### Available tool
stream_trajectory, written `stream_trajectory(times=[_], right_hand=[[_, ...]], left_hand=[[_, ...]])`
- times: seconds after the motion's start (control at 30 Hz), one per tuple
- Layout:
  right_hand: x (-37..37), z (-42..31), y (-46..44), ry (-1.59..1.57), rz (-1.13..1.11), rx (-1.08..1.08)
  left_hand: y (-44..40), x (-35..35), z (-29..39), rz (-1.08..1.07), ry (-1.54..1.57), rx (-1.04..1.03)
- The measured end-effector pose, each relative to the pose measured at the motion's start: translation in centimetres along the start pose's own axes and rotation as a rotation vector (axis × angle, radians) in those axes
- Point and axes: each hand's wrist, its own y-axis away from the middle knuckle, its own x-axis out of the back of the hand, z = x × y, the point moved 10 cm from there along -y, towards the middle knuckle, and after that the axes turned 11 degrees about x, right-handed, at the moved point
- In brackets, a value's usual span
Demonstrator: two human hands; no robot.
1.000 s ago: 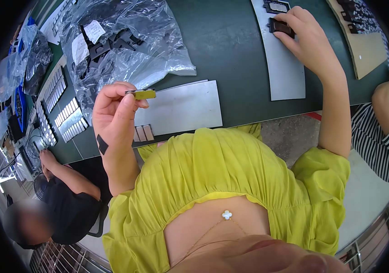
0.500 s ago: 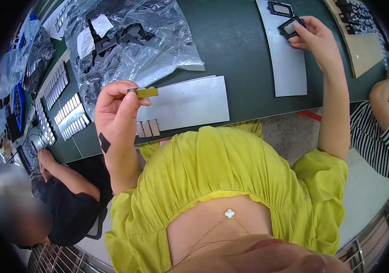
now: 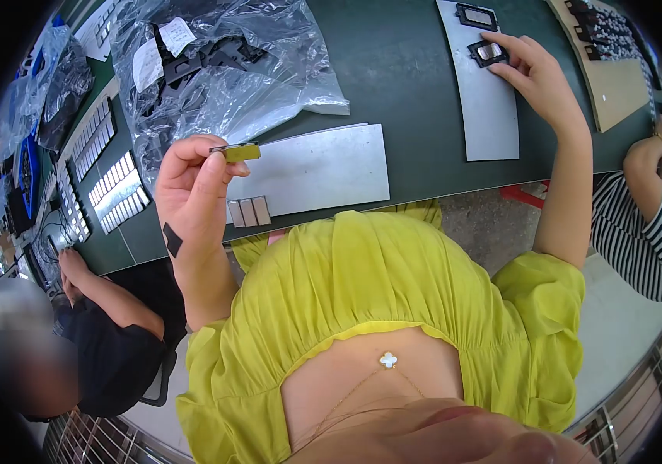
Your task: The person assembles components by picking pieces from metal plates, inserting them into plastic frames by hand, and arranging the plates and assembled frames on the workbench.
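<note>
A yellow piece (image 3: 243, 153) is pinched at one end by the left grip (image 3: 193, 176); a black frame (image 3: 489, 53) is held between thumb and forefinger in the right grip (image 3: 538, 76).

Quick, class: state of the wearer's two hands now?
Left hand: closed, pinching a small yellow piece.
Right hand: touching a black-framed piece at its edge; whether gripped cannot be told.

Left hand (image 3: 196, 176) raised, thumb pinched to bent fingers — right hand (image 3: 537, 76) extended farther forward, thumb and forefinger curved.
</note>
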Motion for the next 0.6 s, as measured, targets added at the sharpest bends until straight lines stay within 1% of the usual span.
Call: stream_trajectory(times=[0.13, 0.2, 0.33, 0.4, 0.47, 0.53, 0.6], right_hand=[[-0.3, 0.5, -0.1, -0.024, 0.056, -0.03], [-0.2, 1.4, 0.1, -0.027, 0.121, -0.101], [-0.4, 1.6, 0.0, 0.008, 0.155, -0.06], [-0.5, 2.2, 0.0, -0.038, 0.176, -0.1], [-0.5, 1.9, 0.0, -0.04, 0.166, -0.08], [-0.3, 1.4, -0.2, -0.002, 0.165, -0.114], [0.7, -0.4, 0.1, -0.003, 0.222, -0.163]], left_hand=[[0.2, 0.0, -0.1, 0.028, -0.006, 0.002], [0.2, 0.1, -0.4, 0.043, -0.017, 0.033], [0.3, -0.1, -0.4, 0.08, -0.045, 0.059], [0.2, -0.6, -0.3, 0.088, -0.069, 0.036], [-0.1, -0.5, -0.8, 0.125, -0.088, 0.054], [-0.4, -1.3, -0.9, 0.106, -0.154, 0.064], [-0.7, -2.0, -1.2, 0.117, -0.228, 0.144]])
